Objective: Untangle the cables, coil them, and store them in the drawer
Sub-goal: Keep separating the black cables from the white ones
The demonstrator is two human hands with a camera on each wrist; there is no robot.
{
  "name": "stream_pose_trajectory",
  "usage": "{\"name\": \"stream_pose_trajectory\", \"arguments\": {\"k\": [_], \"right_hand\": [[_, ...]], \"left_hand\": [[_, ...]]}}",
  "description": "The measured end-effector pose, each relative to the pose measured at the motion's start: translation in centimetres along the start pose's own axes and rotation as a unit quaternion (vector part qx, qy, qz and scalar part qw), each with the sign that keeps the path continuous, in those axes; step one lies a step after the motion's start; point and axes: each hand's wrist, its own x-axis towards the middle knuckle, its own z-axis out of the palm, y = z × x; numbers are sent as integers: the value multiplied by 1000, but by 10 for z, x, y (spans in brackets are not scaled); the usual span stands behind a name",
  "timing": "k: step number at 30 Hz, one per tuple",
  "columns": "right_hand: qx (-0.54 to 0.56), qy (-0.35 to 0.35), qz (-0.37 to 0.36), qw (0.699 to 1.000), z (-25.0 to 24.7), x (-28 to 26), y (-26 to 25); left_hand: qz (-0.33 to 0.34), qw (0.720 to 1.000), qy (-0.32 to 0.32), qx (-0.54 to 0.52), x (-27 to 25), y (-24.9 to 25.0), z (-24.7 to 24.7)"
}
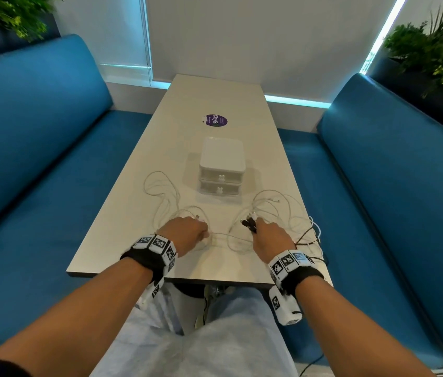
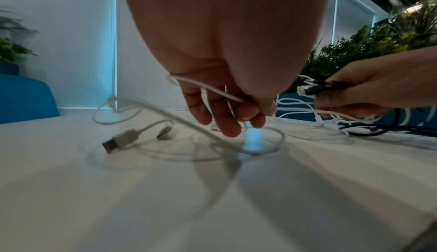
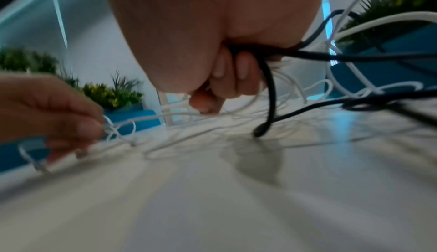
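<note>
Your left hand (image 1: pixel 187 232) pinches a white cable (image 2: pixel 205 87); your right hand (image 1: pixel 270 235) grips a bundle of plug ends (image 1: pixel 250 223). The tangle lies between and beyond both hands, the closed drawer unit (image 1: pixel 221 165) ahead of them. Draw the white strand out slowly, keeping the bundle anchored.

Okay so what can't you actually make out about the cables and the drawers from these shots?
- How many cables the right hand grips: head view too small, right wrist view blurred, palm covers the bundle.
- Where the black cable ends: it runs off the table edge.
- What the drawer unit holds: its fronts are too small in the head view.
- Whether the white cable pinched by the left hand is knotted: blurred.
</note>
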Motion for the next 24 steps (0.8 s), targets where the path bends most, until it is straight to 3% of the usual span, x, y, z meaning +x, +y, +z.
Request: {"name": "stream_pose_trajectory", "arguments": {"k": [4, 6, 11, 13, 17, 24], "right_hand": [[87, -1, -27, 996, 1, 0, -23], [81, 23, -38, 996, -1, 0, -30], [51, 91, 14, 994, -15, 2, -24], [70, 99, -21, 992, -17, -1, -28], [125, -4, -116, 985, -10, -7, -45], [206, -79, -95, 971, -7, -6, -41]], "left_hand": [[-10, 1000, 15, -7, 1, 16, 7], [-1, 1000, 20, 8, -1, 22, 8], [-26, 998, 30, 43, -11, 22, 4], [-32, 998, 30, 44, -10, 25, -1], [-16, 999, 34, 26, -5, 41, -7], [21, 996, 33, -85, -4, 32, -1]]}}
